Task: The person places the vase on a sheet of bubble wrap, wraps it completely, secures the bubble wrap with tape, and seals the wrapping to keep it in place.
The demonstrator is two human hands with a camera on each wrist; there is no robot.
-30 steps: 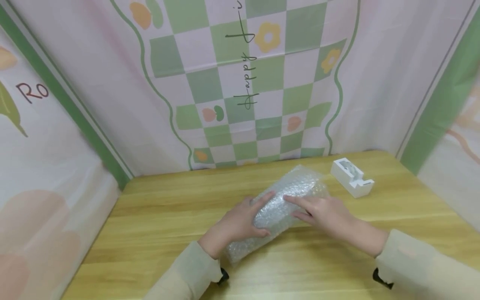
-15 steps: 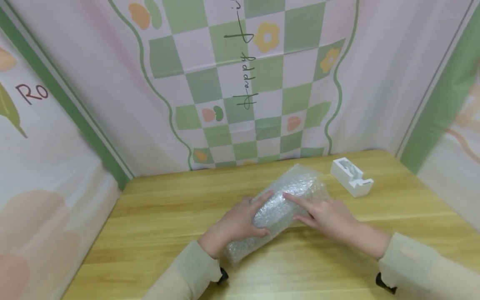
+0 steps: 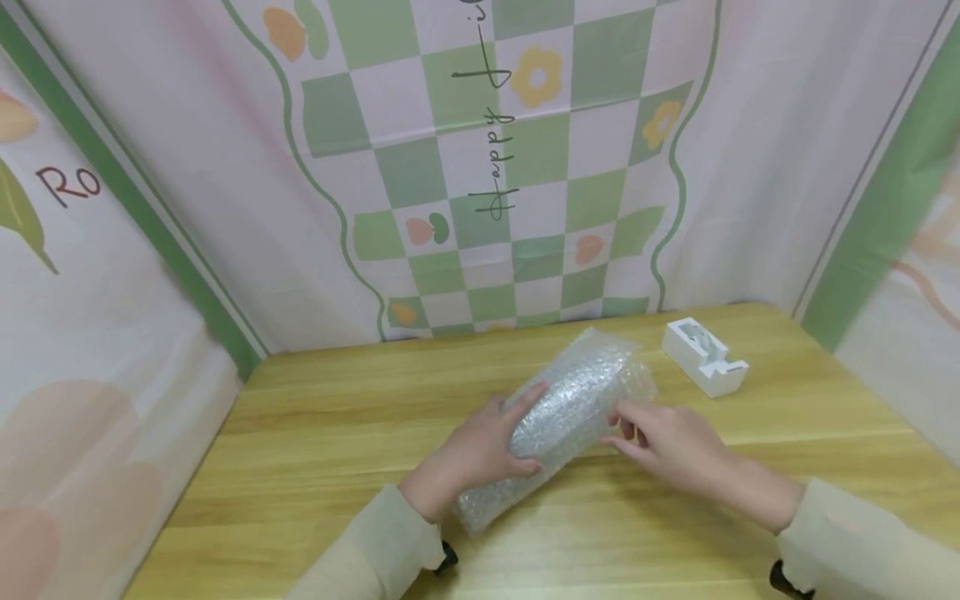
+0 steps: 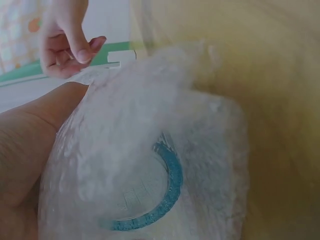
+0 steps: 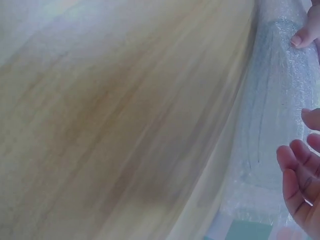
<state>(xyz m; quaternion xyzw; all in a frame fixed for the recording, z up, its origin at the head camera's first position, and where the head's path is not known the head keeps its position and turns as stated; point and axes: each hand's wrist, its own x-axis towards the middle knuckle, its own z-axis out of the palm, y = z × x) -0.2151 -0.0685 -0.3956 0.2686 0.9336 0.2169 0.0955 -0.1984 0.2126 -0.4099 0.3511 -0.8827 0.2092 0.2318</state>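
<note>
A bubble-wrapped bundle (image 3: 573,408) lies slantwise on the wooden table. Through the wrap, the left wrist view shows a round, clear end with a teal rim (image 4: 172,175); what the thing is cannot be made out. My left hand (image 3: 480,450) holds the bundle's near half, thumb on one side and fingers over the other, some fingers hidden. Beside the bundle's right side is my right hand (image 3: 671,442), its thumb and fingers loosely bent and apart. In the right wrist view these fingers (image 5: 300,165) hold nothing.
A white tape dispenser (image 3: 705,358) stands at the table's back right, beyond the bundle. Printed curtains (image 3: 510,167) hang along the back and both sides of the wooden table (image 3: 337,433).
My right hand has drawn back from the top of the bundle toward the right, its pointing finger now bent off the wrap. The left hand and the bundle stay nearly in place.
</note>
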